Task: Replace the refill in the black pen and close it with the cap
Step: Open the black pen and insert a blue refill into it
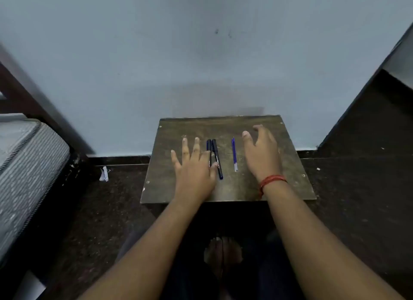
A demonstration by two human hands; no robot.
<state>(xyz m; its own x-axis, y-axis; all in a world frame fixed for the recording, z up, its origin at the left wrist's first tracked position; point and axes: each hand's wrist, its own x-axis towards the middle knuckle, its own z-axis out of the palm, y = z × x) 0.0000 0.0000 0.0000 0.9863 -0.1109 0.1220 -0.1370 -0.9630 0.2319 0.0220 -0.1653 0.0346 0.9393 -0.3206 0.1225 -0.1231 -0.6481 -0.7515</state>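
Observation:
Two dark pens lie side by side on a small wooden table (pixel 286 187): a black pen (pixel 217 158) and, touching its left side, a second dark pen (pixel 208 145) partly under my fingers. A thin blue refill (pixel 234 154) lies apart to their right. My left hand (pixel 193 167) rests flat with fingers spread, its thumb and index finger touching the pens. Just right of the refill hovers my right hand (pixel 261 153), fingers curled and apart, holding nothing. A red thread band circles that wrist.
The table stands against a pale blue wall. A mattress (pixel 24 165) lies at the left, a dark piece of furniture (pixel 368 111) at the right. Dark floor surrounds the table, with a white paper scrap (pixel 104 174) on it. My foot shows below the table.

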